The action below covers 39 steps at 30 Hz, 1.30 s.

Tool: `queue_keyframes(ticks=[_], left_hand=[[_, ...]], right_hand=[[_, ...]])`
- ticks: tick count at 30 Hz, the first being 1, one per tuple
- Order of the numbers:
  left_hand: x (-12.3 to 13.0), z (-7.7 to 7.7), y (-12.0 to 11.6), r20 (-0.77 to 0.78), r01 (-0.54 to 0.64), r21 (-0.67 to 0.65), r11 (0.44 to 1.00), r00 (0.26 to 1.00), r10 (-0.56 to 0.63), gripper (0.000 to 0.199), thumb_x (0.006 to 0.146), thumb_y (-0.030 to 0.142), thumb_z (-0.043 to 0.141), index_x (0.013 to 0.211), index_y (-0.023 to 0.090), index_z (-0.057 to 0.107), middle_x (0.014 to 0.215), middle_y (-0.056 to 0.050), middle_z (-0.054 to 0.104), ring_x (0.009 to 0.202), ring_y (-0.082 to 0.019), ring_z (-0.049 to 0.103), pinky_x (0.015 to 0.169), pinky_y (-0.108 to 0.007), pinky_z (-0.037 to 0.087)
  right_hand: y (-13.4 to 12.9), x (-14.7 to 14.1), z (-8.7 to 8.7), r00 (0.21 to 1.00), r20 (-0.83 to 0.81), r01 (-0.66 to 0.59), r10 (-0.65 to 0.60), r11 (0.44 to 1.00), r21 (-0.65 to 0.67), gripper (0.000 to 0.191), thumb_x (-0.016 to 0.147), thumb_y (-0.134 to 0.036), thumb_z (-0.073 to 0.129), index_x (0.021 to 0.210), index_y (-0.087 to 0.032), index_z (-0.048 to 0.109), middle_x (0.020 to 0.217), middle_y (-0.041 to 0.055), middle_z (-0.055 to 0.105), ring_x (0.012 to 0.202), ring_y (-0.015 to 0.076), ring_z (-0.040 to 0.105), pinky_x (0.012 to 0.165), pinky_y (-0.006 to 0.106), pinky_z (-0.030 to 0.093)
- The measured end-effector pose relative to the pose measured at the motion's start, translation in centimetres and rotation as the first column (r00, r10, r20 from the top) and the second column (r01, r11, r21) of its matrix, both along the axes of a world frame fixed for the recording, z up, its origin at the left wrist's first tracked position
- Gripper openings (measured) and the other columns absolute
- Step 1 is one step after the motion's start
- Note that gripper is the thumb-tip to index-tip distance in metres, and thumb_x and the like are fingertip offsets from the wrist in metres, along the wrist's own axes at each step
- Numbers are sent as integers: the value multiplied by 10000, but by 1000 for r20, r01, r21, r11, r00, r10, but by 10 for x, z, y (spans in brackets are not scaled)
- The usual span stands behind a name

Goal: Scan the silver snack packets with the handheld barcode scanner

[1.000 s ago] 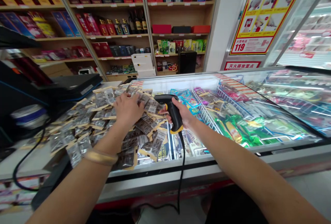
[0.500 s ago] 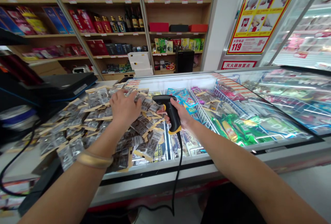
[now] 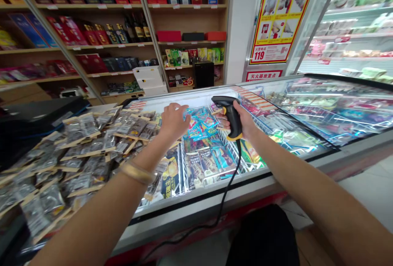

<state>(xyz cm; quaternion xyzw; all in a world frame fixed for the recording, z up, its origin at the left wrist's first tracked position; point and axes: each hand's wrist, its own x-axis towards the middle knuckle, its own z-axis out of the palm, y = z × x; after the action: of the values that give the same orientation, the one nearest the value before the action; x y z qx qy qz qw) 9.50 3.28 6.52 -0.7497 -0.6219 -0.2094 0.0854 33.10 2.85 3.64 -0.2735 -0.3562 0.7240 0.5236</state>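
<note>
My right hand (image 3: 244, 120) is wrapped round the handle of a black and yellow barcode scanner (image 3: 233, 120), whose head points left over the glass-topped freezer (image 3: 196, 201). A black cable hangs from the handle. My left hand (image 3: 175, 121) hovers over the freezer with its fingers apart and nothing in them. To its left, a large pile of clear packets with tan card strips (image 3: 89, 151) spreads over the freezer's left part. Below the hands, blue packets (image 3: 201, 122) lie in a white wire basket (image 3: 184, 167) under the glass.
Green packets (image 3: 250, 151) and more baskets fill the freezer to the right. Behind stand shelves (image 3: 187, 7) with boxes and bottles, and a red and yellow poster (image 3: 281, 20). A dark device (image 3: 46, 114) is at the left. A refrigerated display (image 3: 353, 32) stands at the right back.
The view has shifted to the right. My left hand has moved off the packet pile to over the freezer glass. My right hand has carried the scanner rightward and slightly up.
</note>
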Motion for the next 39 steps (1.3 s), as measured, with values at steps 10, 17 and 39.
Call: queue_keyframes(ticks=[10,17,39], left_hand=[[100,-17,73,-257,232,-369,900,905,-338,818,760,65,570,1508,336,378,1434,-140,480,1267,-317,515,998,-383,439],[119,-22,101,-311,187,-502,844,872,-378,968,674,105,687,1493,481,334,1596,-122,257,1375,-422,400,1000,-506,453],[65,-47,20,599,149,-181,972,801,-11,329,812,374,556,1071,177,604,1030,-80,716,902,-229,668,768,-322,498]], right_hand=[[-3,68,-30,981,-2,195,-196,979,-52,490,884,-640,518,804,-164,601,695,60,668,424,87,467,376,216,397],[-4,58,-21,983,2,183,-183,979,-91,498,953,-602,417,819,-159,601,684,62,665,415,88,481,378,213,412],[-12,54,-23,1000,16,-13,13,1000,25,499,948,-592,423,817,-145,601,716,64,659,426,87,469,387,213,412]])
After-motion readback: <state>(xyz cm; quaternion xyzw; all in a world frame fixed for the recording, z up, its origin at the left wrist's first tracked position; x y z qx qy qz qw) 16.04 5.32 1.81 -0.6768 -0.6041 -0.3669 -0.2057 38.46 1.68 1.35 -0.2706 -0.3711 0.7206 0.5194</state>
